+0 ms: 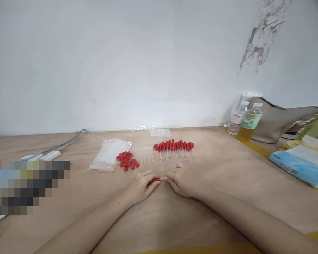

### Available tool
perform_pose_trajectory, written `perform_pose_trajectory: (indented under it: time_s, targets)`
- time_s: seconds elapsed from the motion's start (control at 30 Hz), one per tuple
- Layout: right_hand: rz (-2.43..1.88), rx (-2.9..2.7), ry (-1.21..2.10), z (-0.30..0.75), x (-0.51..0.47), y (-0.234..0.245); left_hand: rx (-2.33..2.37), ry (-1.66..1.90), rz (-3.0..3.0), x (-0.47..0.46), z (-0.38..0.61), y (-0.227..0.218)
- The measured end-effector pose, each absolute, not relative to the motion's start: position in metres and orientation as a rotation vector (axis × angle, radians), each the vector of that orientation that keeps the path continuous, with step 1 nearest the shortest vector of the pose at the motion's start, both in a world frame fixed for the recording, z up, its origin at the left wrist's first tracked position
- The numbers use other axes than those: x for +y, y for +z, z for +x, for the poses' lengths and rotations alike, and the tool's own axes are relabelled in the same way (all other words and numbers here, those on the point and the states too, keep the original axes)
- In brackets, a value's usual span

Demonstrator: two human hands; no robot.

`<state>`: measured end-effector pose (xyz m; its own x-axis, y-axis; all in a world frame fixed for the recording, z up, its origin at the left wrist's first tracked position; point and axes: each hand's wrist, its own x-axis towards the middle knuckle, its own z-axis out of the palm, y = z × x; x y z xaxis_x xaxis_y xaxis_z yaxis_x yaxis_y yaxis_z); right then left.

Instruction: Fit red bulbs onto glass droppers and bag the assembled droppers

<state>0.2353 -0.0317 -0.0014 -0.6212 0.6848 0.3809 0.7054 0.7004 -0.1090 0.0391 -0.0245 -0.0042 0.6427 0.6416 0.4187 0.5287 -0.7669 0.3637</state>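
Observation:
My left hand [141,186] pinches a red rubber bulb [154,180] low over the wooden table [217,165]. My right hand [180,182] is closed on a thin clear glass tube [162,179] that meets the bulb's end. Just beyond my hands lies a row of several finished droppers with red bulbs [174,147]. To its left rest loose clear tubes [144,155] and a small heap of red bulbs [127,161].
Clear plastic bags [110,154] lie left of the bulbs, another [159,132] by the wall. Two bottles [245,120], a beige bag [279,120] and a blue pack [300,165] stand at the right. Grey cables [60,144] and a white plug strip run at the left.

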Motion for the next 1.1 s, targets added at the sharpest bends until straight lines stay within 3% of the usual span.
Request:
perform_pose_trajectory:
  time_s: [0.2, 0.37, 0.6, 1.1]
  targets:
    - [-1.073, -2.513, -0.137, 0.247, -0.033, 0.009, 1.047, 0.96, 2.518, -0.021, 0.033, -0.007]
    - [-1.559, -1.956, 0.26, 0.275, 0.002, 0.019, 1.139, 0.889, 2.477, -0.017, 0.03, -0.008]
    - [-1.945, -1.705, 0.22, 0.275, 0.06, 0.022, 1.117, 0.819, 2.502, -0.018, 0.033, -0.004]
    - [-1.831, -1.927, 0.029, 0.206, 0.063, 0.018, 1.14, 0.882, 2.626, -0.017, 0.029, -0.007]
